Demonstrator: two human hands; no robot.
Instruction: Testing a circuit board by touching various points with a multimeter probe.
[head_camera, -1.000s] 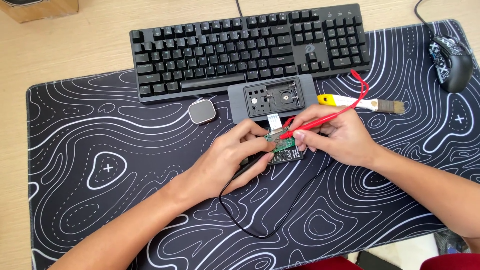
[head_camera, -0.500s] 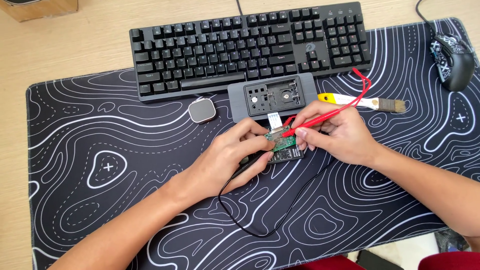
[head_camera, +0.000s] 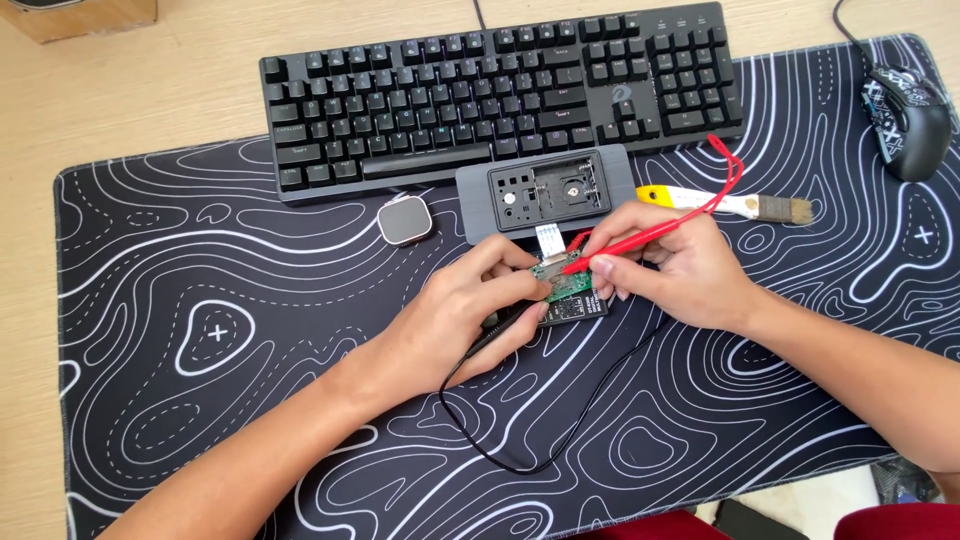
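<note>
— What lies around the work?

— A black keyboard (head_camera: 500, 95) sits at the far edge of the patterned desk mat (head_camera: 200, 400) on the wooden worktop (head_camera: 150, 90). Just in front of it lie a grey opened casing (head_camera: 545, 193), a small rounded grey cap (head_camera: 404, 220) and a yellow-handled brush (head_camera: 725, 203). A mouse (head_camera: 908, 110) is at the far right. Nothing blocks the view except the fingers themselves, which cover part of the board.

— Any change from half a second ago?

— Hardly any: both hands and the probe tip stay where they were.

— And the hands?

— The left hand (head_camera: 455, 320) is curled, fingertips pinching the small green circuit board (head_camera: 560, 290) against the mat, with a black probe (head_camera: 497, 335) tucked beneath the palm, its lead looping toward the person. The right hand (head_camera: 680, 265) pinches a red probe (head_camera: 630, 243) like a pen, tip touching the board just below the casing.
</note>
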